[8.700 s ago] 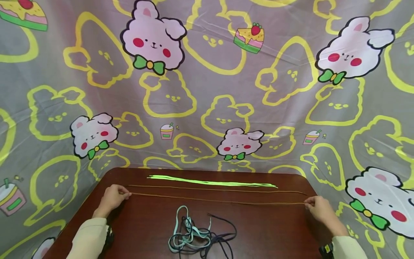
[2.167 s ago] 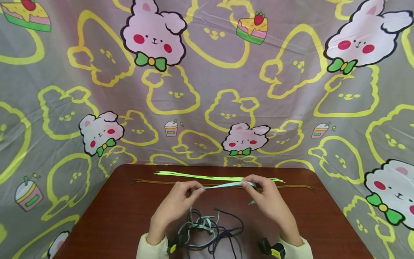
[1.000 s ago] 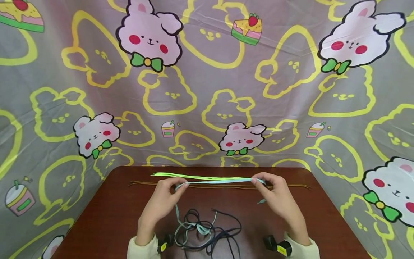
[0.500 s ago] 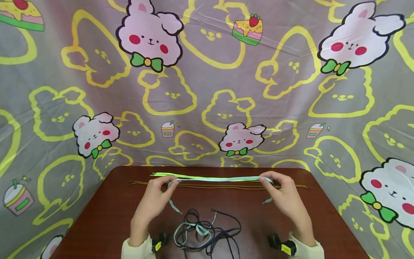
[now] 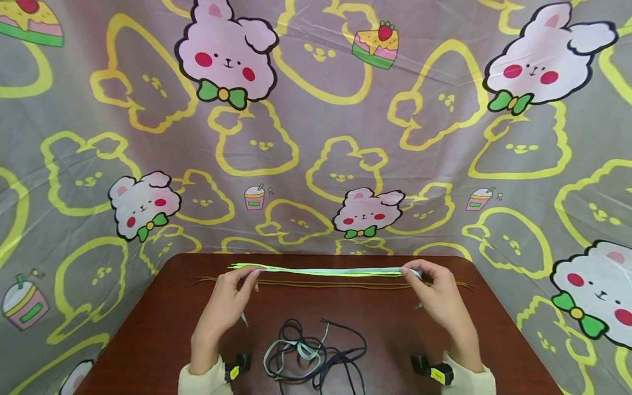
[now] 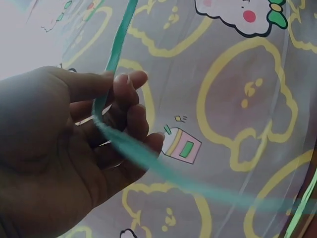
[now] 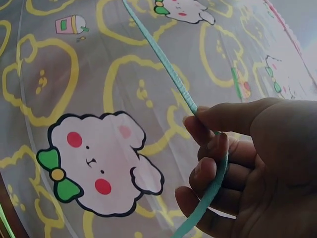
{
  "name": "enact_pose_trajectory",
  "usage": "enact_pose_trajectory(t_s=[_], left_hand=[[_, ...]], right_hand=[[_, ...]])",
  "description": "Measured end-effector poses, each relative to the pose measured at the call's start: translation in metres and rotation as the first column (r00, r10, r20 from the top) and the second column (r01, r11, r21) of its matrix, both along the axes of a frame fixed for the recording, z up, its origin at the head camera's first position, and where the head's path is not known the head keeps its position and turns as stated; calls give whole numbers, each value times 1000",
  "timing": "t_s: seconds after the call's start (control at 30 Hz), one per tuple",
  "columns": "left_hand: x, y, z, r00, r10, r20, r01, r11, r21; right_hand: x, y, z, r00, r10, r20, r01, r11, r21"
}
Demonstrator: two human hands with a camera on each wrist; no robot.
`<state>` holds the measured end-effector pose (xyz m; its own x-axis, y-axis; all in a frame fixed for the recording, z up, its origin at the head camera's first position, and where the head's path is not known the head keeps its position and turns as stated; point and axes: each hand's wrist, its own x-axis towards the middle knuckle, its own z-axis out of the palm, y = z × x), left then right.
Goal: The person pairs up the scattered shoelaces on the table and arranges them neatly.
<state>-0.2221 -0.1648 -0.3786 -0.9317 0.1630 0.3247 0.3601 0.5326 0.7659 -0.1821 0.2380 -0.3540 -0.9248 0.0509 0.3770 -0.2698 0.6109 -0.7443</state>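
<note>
A pale teal shoelace (image 5: 336,271) is stretched between the two hands, overlapping the neon green laces behind it in the head view. My left hand (image 5: 222,302) pinches it between thumb and index finger; in the left wrist view the lace's tail (image 6: 133,153) runs across the curled fingers. At the other side my right hand (image 5: 439,293) pinches the lace too, and its tail (image 7: 213,191) drops past the fingers in the right wrist view. Below and between the hands lies a loose tangle of a teal lace (image 5: 308,352) and navy laces (image 5: 340,359).
Neon green laces (image 5: 240,266) lie straight along the back of the dark brown table (image 5: 153,340). Just in front of them run brown laces (image 5: 321,284), side by side. A patterned cloth (image 5: 296,126) hangs behind and at both sides.
Earlier the hands held a brown lace taut; it now lies beside the other brown one. A teal lace has come out of the tangle, and the hands have spread apart along it.
</note>
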Motion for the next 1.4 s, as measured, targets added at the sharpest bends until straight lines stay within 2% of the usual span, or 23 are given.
enact_pose_trajectory(t_s=[0.2, 0.37, 0.5, 0.63, 0.73, 0.83, 0.93, 1.03, 1.23, 1.4], left_hand=[[-9, -8, -11, 998, 49, 29, -49, 999, 2], [-15, -15, -19, 996, 81, 32, -81, 997, 0], [-19, -22, -25, 993, 116, -2, -116, 993, -16], [-22, -30, -31, 988, 152, -32, -153, 988, -26], [-24, -37, -35, 983, 177, -52, -179, 983, -37], [-27, -41, -40, 978, 195, -75, -200, 978, -62], [-29, -45, -45, 977, 207, -55, -210, 975, -75], [-31, -50, -51, 972, 235, 0, -235, 970, -63], [-32, -62, -63, 932, 357, 58, -355, 934, -43], [-36, -71, -72, 941, 335, 54, -331, 941, -68]], right_hand=[[-7, 8, -9, 998, -55, -41, 57, 998, 39], [-10, 12, -12, 996, -83, -29, 85, 995, 58], [-12, 14, -15, 996, -90, -4, 90, 994, 54], [-15, 17, -19, 996, -70, 59, 69, 998, 9], [-18, 20, -22, 994, -68, 80, 68, 998, 14], [-22, 22, -27, 994, -83, 69, 78, 995, 59], [-25, 25, -32, 993, -73, 91, 66, 994, 83], [-27, 30, -38, 989, -58, 133, 47, 995, 88], [-31, 43, -47, 987, -64, 144, 46, 991, 127], [-33, 55, -54, 988, -50, 146, 28, 989, 148]])
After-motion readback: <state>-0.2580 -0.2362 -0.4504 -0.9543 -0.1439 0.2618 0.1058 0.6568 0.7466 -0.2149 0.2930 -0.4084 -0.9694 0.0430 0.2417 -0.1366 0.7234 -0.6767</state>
